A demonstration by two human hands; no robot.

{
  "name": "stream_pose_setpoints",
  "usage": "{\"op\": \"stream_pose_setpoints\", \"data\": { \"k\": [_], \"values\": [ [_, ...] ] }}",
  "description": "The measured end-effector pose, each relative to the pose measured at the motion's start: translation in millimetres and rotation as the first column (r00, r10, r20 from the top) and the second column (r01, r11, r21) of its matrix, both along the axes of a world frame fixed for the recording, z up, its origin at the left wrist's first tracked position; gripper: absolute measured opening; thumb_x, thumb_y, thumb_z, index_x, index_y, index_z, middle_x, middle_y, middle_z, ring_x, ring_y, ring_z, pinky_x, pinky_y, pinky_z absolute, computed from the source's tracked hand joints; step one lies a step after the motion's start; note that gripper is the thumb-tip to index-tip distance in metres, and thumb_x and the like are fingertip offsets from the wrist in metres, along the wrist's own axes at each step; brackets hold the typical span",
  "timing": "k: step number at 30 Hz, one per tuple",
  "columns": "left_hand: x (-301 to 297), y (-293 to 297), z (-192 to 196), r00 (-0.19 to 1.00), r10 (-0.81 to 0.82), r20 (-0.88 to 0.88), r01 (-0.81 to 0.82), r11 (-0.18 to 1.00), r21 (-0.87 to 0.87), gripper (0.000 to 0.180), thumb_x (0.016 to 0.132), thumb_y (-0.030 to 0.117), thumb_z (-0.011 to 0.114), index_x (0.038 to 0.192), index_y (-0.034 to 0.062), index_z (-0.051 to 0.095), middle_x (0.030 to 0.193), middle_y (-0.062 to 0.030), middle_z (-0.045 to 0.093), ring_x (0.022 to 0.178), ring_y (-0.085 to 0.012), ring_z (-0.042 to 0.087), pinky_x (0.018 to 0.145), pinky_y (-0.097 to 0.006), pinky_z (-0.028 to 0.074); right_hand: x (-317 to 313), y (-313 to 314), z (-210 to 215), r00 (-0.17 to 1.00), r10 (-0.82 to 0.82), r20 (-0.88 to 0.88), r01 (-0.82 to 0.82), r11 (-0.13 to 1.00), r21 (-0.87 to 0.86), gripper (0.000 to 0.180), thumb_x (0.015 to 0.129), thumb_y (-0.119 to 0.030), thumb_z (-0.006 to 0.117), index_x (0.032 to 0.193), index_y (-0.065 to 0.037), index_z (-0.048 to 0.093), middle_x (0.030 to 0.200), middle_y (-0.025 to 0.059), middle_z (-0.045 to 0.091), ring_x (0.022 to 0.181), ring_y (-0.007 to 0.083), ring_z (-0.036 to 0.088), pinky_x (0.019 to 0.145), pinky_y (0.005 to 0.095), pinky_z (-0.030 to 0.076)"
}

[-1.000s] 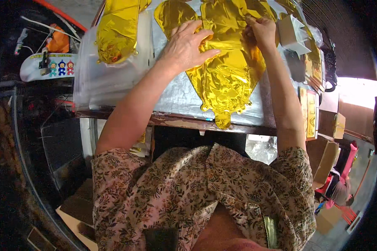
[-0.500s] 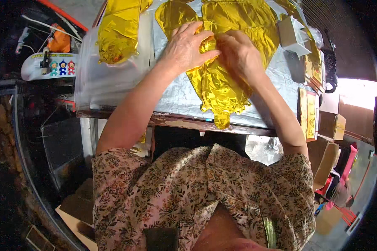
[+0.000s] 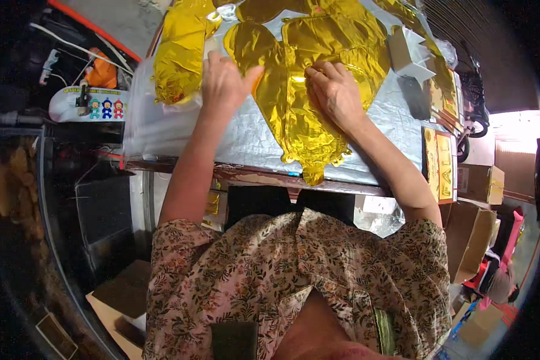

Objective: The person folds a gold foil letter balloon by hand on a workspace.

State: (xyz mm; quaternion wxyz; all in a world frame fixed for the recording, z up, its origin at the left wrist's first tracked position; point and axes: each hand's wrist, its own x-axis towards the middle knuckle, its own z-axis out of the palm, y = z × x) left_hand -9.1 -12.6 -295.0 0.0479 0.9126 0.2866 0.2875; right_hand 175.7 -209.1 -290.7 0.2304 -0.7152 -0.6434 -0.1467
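Note:
A flat gold foil balloon (image 3: 309, 129) lies on the table, its short tab hanging over the front edge. My right hand (image 3: 337, 93) rests on its middle with bent fingers closed on the foil. My left hand (image 3: 223, 84) is just left of this balloon, thumb spread away from the fingers and nothing visible in it. Beside that hand lies another gold foil balloon (image 3: 180, 66). The tips of my left fingers are partly hidden from view.
A pale silvery sheet (image 3: 246, 141) covers the table, with clear plastic (image 3: 144, 120) at its left. A folded white card piece (image 3: 411, 54) stands at the right, near a printed package (image 3: 441, 165). Cardboard boxes (image 3: 468, 237) stand lower right. A white printed board (image 3: 87, 105) is at left.
My left hand has moved left off the middle balloon, toward the other one. My right hand has stayed on the foil, shifting slightly. The whole view has shifted a little.

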Motion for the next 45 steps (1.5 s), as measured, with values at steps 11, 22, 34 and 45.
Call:
{"op": "stream_pose_setpoints", "data": {
  "k": [11, 22, 34, 45],
  "values": [
    [20.7, -11.8, -3.7, 0.964, 0.035, 0.265, 0.033, 0.968, -0.249, 0.027, 0.082, 0.021, 0.086, 0.086, 0.0012, 0.067, 0.086, -0.0128, 0.069, 0.08, -0.0295, 0.066, 0.073, -0.041, 0.054, 3.8, 2.7, -12.2, 0.994, -0.079, 0.078, 0.084, 0.994, -0.069, 0.031, 0.086, -0.018, 0.072, 0.115, -0.008, 0.073, 0.11, 0.0069, 0.066, 0.099, 0.0283, 0.06, 0.085, 0.0402, 0.05],
    [70.1, -56.6, 42.3, 0.844, -0.152, 0.514, 0.486, 0.621, -0.614, 0.034, 0.093, 0.008, 0.076, 0.122, -0.0005, 0.062, 0.112, -0.0098, 0.07, 0.095, -0.0139, 0.07, 0.08, -0.03, 0.059, 2.0, -0.2, -11.6, 0.988, -0.119, 0.094, 0.129, 0.985, -0.112, 0.038, 0.083, -0.021, 0.071, 0.119, -0.011, 0.073, 0.111, 0.0057, 0.064, 0.106, 0.0267, 0.058, 0.088, 0.0394, 0.049],
    [59.4, -6.4, -16.2, 0.887, -0.456, 0.068, 0.461, 0.883, -0.09, 0.036, 0.102, 0.031, 0.061, 0.13, 0.01, 0.07, 0.135, -0.0049, 0.069, 0.126, -0.0276, 0.058, 0.107, -0.044, 0.04, -1.2, 0.1, -9.4, 0.991, -0.109, 0.076, 0.114, 0.991, -0.065, 0.024, 0.085, -0.02, 0.072, 0.106, -0.009, 0.073, 0.107, 0.0059, 0.063, 0.101, 0.0274, 0.059, 0.084, 0.0401, 0.049],
    [59.9, -16.7, -22.8, 0.908, -0.418, -0.019, 0.418, 0.909, -0.007, 0.05, 0.098, 0.047, 0.062, 0.133, 0.0112, 0.068, 0.144, -0.0012, 0.063, 0.135, -0.0306, 0.049, 0.108, -0.051, 0.03, -5.7, -1.8, -2.9, 0.993, -0.096, 0.075, 0.103, 0.99, -0.093, 0.022, 0.082, -0.017, 0.071, 0.102, -0.008, 0.071, 0.111, 0.0075, 0.064, 0.101, 0.0287, 0.059, 0.084, 0.0413, 0.049]
  ]
}}
